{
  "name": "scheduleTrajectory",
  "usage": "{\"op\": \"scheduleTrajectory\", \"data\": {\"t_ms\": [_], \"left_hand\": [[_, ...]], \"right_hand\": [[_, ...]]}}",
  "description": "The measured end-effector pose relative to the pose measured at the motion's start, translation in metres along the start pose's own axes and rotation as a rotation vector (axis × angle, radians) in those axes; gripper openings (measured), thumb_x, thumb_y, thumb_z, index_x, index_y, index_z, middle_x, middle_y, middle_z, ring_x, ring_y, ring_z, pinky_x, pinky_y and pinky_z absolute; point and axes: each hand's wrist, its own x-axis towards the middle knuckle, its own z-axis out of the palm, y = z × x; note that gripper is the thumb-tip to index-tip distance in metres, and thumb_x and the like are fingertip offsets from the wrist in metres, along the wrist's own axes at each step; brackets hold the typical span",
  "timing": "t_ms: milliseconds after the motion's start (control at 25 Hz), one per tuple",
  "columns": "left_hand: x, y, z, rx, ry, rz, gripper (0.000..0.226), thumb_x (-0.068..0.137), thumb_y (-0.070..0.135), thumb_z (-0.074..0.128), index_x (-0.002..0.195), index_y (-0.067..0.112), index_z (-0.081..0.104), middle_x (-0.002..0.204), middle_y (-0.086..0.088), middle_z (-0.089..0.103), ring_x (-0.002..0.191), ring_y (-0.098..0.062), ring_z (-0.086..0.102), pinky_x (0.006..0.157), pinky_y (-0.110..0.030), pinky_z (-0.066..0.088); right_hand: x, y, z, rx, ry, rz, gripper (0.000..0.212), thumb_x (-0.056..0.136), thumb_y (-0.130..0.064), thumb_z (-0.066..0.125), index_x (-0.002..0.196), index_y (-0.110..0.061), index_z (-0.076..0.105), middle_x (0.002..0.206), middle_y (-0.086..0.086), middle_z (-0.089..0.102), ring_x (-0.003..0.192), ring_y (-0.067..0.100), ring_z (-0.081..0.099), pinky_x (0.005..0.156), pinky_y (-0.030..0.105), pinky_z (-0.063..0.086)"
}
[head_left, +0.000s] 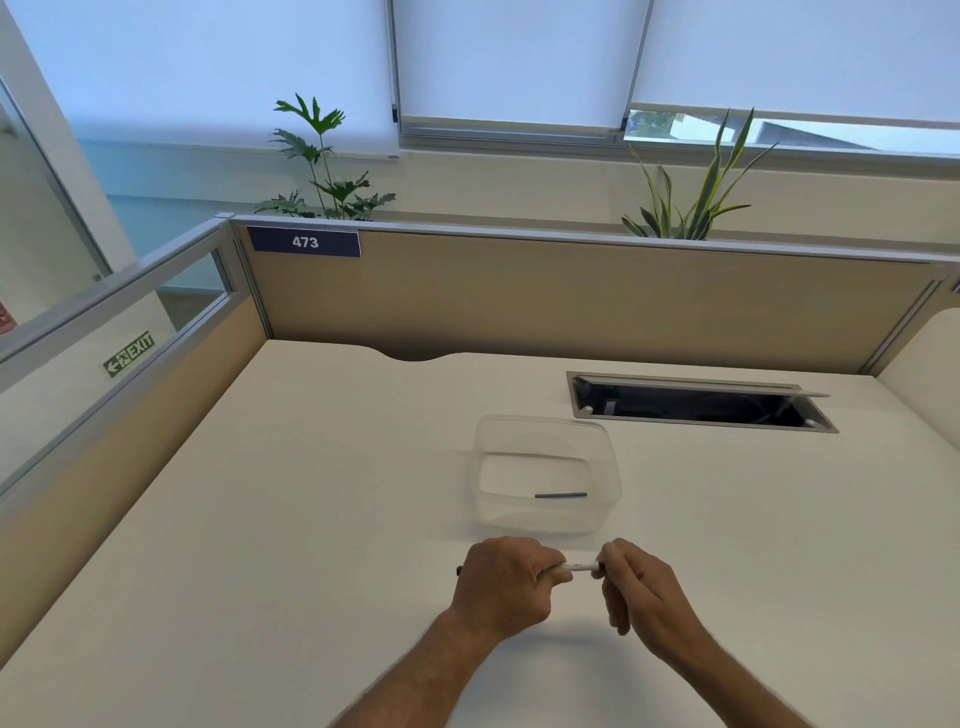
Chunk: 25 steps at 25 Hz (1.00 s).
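Note:
A thin white pen (582, 566) lies level between both hands, a little above the desk. My left hand (506, 584) grips its left part in a fist, and a dark tip pokes out past that fist on the left. My right hand (641, 587) pinches the pen's right end with thumb and fingers. Just beyond the hands stands a clear plastic container (613, 457), uncovered, with a short dark grey stick (561, 495) lying on its bottom.
The white desk (311, 519) is walled by tan partition panels (571, 301) at the back and left. An open cable hatch (701, 402) is sunk into the desk at the back right. Plants stand behind the partition.

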Motion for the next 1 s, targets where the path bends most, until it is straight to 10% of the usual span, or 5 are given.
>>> {"op": "scheduleTrajectory", "data": {"t_ms": [240, 520, 1000], "left_hand": [[0.001, 0.000, -0.005, -0.116, -0.111, -0.051, 0.026, 0.090, 0.036, 0.051, 0.083, 0.021, 0.070, 0.070, -0.001, 0.071, 0.058, -0.021, 0.056, 0.054, -0.028, 0.043], [0.003, -0.001, -0.010, -0.279, -0.274, -0.081, 0.024, 0.092, 0.026, 0.051, 0.078, 0.020, 0.070, 0.064, -0.002, 0.068, 0.052, -0.011, 0.045, 0.055, -0.027, 0.043], [0.005, -0.001, -0.005, -0.112, 0.127, -0.012, 0.012, 0.071, 0.032, 0.075, 0.082, 0.028, 0.076, 0.071, 0.007, 0.075, 0.063, -0.012, 0.062, 0.055, -0.023, 0.048]], "right_hand": [[-0.003, 0.006, -0.012, -0.334, -0.028, -0.252, 0.014, 0.098, -0.037, 0.046, 0.085, -0.033, 0.051, 0.065, -0.003, 0.059, 0.054, 0.016, 0.058, 0.052, 0.034, 0.050], [-0.005, -0.002, -0.003, -0.389, 0.089, -0.408, 0.025, 0.094, -0.017, 0.050, 0.070, -0.014, 0.049, 0.059, -0.012, 0.045, 0.051, 0.010, 0.042, 0.049, 0.024, 0.036], [0.002, -0.018, 0.011, 0.191, 0.032, 0.238, 0.053, 0.102, -0.020, 0.049, 0.049, -0.019, 0.044, 0.044, -0.002, 0.038, 0.035, 0.014, 0.027, 0.038, 0.019, 0.023]]}}
